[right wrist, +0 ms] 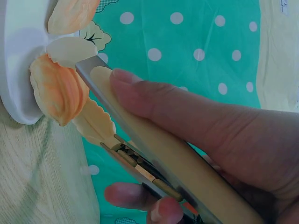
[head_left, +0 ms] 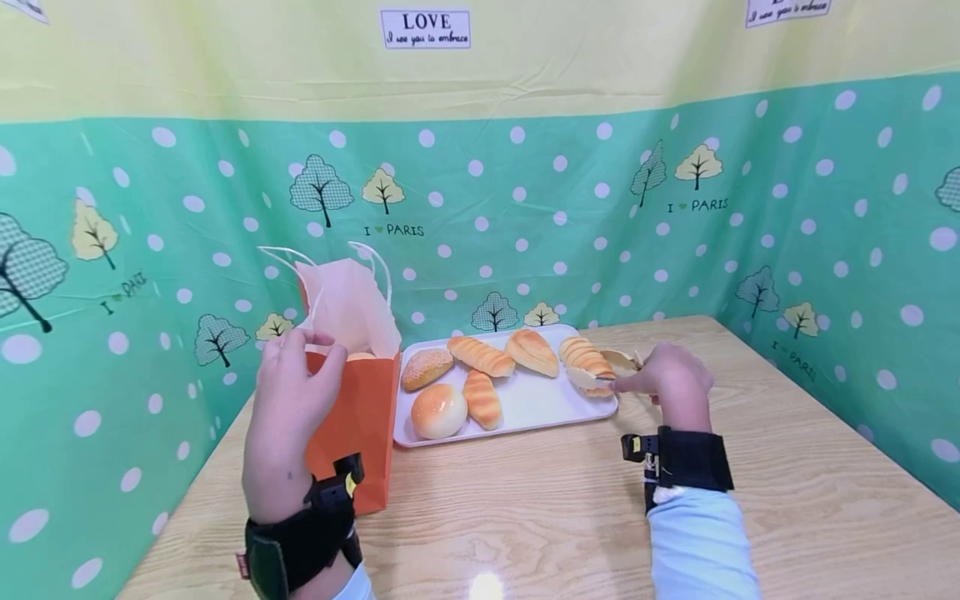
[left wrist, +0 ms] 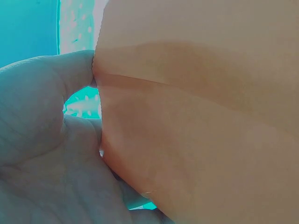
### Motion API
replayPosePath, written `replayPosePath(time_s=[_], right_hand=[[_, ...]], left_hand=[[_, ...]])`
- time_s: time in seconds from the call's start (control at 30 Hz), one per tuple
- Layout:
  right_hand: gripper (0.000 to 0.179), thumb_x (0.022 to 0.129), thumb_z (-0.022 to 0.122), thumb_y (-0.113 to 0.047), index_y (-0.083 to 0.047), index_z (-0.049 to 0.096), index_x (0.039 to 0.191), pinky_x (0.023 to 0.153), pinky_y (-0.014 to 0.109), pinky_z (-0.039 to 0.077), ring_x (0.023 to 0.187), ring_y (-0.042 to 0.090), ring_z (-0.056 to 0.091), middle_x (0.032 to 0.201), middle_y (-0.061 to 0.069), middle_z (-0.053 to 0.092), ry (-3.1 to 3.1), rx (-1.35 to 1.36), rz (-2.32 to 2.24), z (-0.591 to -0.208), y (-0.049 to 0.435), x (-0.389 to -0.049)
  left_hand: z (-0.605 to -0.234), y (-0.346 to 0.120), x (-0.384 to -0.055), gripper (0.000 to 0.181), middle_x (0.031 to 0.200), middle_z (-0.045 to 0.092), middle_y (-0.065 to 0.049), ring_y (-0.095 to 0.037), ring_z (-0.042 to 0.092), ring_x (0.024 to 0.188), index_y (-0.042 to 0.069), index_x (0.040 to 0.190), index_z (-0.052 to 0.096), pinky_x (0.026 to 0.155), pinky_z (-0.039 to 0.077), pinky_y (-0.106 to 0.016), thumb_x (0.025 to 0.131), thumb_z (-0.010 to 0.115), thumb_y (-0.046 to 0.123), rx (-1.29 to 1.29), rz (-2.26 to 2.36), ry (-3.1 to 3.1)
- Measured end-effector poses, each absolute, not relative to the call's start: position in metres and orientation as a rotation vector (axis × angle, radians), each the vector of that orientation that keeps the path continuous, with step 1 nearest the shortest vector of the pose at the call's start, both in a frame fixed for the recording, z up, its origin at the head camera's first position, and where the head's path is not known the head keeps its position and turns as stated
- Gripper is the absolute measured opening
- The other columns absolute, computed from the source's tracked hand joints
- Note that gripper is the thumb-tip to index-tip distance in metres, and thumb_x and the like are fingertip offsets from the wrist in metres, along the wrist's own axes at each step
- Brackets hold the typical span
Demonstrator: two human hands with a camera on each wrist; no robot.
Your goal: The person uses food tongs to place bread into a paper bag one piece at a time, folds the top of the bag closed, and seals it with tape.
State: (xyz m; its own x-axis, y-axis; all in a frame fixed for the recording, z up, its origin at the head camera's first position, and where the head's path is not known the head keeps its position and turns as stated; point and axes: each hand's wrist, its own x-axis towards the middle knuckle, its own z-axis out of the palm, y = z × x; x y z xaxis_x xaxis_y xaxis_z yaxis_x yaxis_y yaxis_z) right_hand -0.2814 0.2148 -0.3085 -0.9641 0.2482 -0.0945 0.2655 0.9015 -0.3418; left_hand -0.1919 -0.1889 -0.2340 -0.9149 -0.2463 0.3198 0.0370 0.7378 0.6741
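At the left of the head view stands an orange paper bag with white string handles and a pale lining; a bit of bread shows at its mouth. My left hand grips the near-left edge of the bag, thumb and fingers on either side of the paper in the left wrist view. My right hand holds bread tongs with beige scalloped ends. Those ends stand on both sides of a ridged bread roll, at the right end of the white tray.
Several other breads lie on the tray: a round bun, a sugared roll, a short ridged roll, a long ridged roll and an oval loaf. A green dotted curtain surrounds the wooden table.
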Motion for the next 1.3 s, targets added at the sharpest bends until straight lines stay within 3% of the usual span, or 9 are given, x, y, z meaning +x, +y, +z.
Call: replayPosePath(time_s=[0.13, 0.43, 0.57, 0.7, 0.83, 1.07, 1.3], right_hand=[[0.057, 0.057, 0.071, -0.067, -0.014, 0.053, 0.056, 0.05, 0.029, 0.034, 0.054, 0.018, 0.05, 0.056, 0.002, 0.054, 3.011, 0.367, -0.589, -0.307, 0.218, -0.28], [0.06, 0.056, 0.068, -0.072, -0.013, 0.057, 0.058, 0.051, 0.03, 0.039, 0.058, 0.019, 0.053, 0.061, 0.003, 0.056, 2.95, 0.31, -0.711, -0.304, 0.224, -0.277], [0.066, 0.055, 0.066, -0.074, -0.01, 0.063, 0.068, 0.054, 0.033, 0.042, 0.064, 0.021, 0.055, 0.067, 0.005, 0.061, 2.942, 0.317, -0.734, -0.302, 0.224, -0.276], [0.076, 0.056, 0.064, -0.076, -0.007, 0.068, 0.088, 0.057, 0.034, 0.043, 0.067, 0.022, 0.056, 0.074, 0.009, 0.065, 2.951, 0.334, -0.784, -0.298, 0.224, -0.274], [0.076, 0.059, 0.064, -0.075, -0.007, 0.066, 0.094, 0.059, 0.036, 0.045, 0.071, 0.023, 0.059, 0.084, 0.013, 0.068, 2.96, 0.352, -0.9, -0.292, 0.223, -0.271], [0.066, 0.062, 0.058, -0.078, -0.012, 0.059, 0.069, 0.057, 0.035, 0.045, 0.068, 0.023, 0.059, 0.084, 0.011, 0.067, 3.036, 0.242, -0.976, -0.281, 0.219, -0.264], [0.065, 0.066, 0.055, -0.077, -0.012, 0.062, 0.073, 0.054, 0.033, 0.044, 0.06, 0.021, 0.06, 0.082, 0.01, 0.064, 3.14, 0.119, -0.932, -0.268, 0.209, -0.258]], left_hand=[[-0.233, -0.188, -0.191, 0.042, 0.137, 0.031, -0.028, -0.041, 0.04, 0.106, 0.003, 0.123, 0.044, 0.081, 0.05, -0.057, 0.095, 0.038, 0.033, 0.166, -0.994, -2.551], [-0.234, -0.189, -0.191, 0.042, 0.14, 0.029, -0.028, -0.042, 0.039, 0.108, 0.003, 0.123, 0.044, 0.08, 0.05, -0.057, 0.095, 0.037, 0.033, 0.157, -0.998, -2.553], [-0.233, -0.189, -0.19, 0.042, 0.142, 0.028, -0.028, -0.042, 0.039, 0.107, 0.003, 0.123, 0.044, 0.079, 0.05, -0.057, 0.094, 0.037, 0.033, 0.16, -1.0, -2.556], [-0.233, -0.19, -0.19, 0.042, 0.143, 0.027, -0.028, -0.042, 0.04, 0.107, 0.003, 0.122, 0.045, 0.079, 0.049, -0.056, 0.094, 0.037, 0.033, 0.161, -1.0, -2.554], [-0.233, -0.19, -0.19, 0.041, 0.144, 0.026, -0.028, -0.042, 0.038, 0.109, 0.003, 0.122, 0.045, 0.081, 0.049, -0.057, 0.094, 0.037, 0.033, 0.159, -0.998, -2.551], [-0.234, -0.19, -0.191, 0.042, 0.146, 0.023, -0.028, -0.043, 0.037, 0.11, 0.003, 0.122, 0.045, 0.082, 0.048, -0.058, 0.095, 0.038, 0.033, 0.158, -1.002, -2.553], [-0.234, -0.189, -0.19, 0.042, 0.145, 0.025, -0.028, -0.042, 0.04, 0.109, 0.003, 0.124, 0.044, 0.084, 0.05, -0.059, 0.095, 0.038, 0.033, 0.168, -1.003, -2.556]])
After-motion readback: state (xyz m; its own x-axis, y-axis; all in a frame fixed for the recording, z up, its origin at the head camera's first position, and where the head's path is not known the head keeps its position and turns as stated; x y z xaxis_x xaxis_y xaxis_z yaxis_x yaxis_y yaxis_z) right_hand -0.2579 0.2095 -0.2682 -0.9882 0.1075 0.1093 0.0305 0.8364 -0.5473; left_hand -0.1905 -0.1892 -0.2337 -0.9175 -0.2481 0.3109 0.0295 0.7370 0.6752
